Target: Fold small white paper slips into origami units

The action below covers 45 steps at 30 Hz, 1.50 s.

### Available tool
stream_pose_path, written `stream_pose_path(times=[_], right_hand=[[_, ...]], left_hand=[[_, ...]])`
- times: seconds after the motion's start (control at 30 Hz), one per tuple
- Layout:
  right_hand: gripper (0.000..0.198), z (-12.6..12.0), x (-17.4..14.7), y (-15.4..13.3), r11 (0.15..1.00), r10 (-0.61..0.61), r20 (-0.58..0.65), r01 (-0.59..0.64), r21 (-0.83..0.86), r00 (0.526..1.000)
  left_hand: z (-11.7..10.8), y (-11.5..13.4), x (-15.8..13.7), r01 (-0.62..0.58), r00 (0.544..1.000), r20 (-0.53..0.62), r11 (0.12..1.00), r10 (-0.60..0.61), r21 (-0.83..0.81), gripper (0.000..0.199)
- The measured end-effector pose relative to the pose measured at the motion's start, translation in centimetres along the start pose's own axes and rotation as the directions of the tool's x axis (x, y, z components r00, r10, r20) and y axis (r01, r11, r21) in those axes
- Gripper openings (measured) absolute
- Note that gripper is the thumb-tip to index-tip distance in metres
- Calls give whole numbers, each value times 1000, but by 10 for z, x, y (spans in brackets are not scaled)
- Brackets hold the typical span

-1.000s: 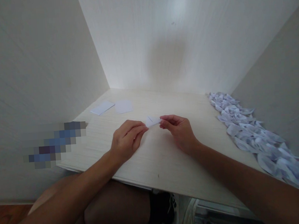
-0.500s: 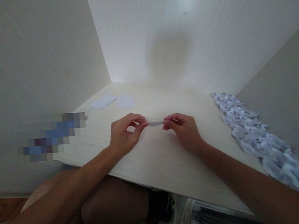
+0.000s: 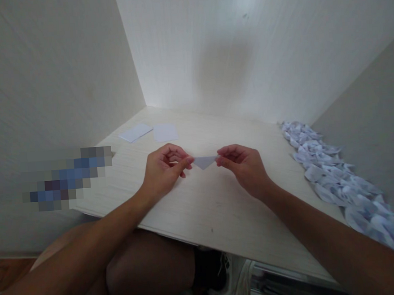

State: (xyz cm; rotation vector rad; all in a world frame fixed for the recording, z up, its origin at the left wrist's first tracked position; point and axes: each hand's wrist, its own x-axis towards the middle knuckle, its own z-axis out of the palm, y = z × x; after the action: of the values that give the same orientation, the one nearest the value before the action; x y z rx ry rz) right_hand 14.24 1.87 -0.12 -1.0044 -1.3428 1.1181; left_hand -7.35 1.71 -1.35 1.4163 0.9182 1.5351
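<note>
Folded paper [image 3: 203, 162], a small triangle pointing toward the person, was held between both hands over the pale tabletop [image 3: 188, 220]. The left hand [image 3: 163, 168] had its thumb and fingers pinched together on one corner; the right hand [image 3: 247, 166] pinched the opposite corner likewise. Flat white sheets [image 3: 165, 132] lay beyond the left hand, and a long heap of white paper pieces [image 3: 344, 180] lined the right side.

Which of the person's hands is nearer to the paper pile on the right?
Right. The right hand is just left of the pile, not touching it; the left hand is farther left, at the opposite end of the small paper.
</note>
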Motion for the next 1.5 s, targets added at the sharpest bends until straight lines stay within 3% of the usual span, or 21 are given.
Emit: stream_pose_path(times=[0.37,0.5,0.63,0.73,0.9,1.27,1.5], right_hand=[[21,1,-4,-9,1000,5,54,-4,-14,999],[22,0,-3,-6,1000,24,85,-25,8,996],[25,1,-4,3,973,143,119,-161,164,983],[27,2,-5,5,904,251,213,-307,297,944],[25,3,-9,2,826,310,310,-417,381,899],[25,6,-12,4,868,282,373,-401,293,884],[25,6,-10,4,822,345,315,-447,353,884]], left_hand=[[-1,2,0,2,1000,-10,999,-2,-37,35],[-2,2,1,17,1000,24,996,-15,-86,29],[-2,1,3,84,990,120,988,-68,-129,30],[-3,0,3,141,971,216,972,-100,-185,30],[-6,0,3,194,942,316,948,-109,-253,25],[-7,3,4,301,939,276,883,-207,-360,27],[-6,4,4,319,938,246,882,-242,-347,33]])
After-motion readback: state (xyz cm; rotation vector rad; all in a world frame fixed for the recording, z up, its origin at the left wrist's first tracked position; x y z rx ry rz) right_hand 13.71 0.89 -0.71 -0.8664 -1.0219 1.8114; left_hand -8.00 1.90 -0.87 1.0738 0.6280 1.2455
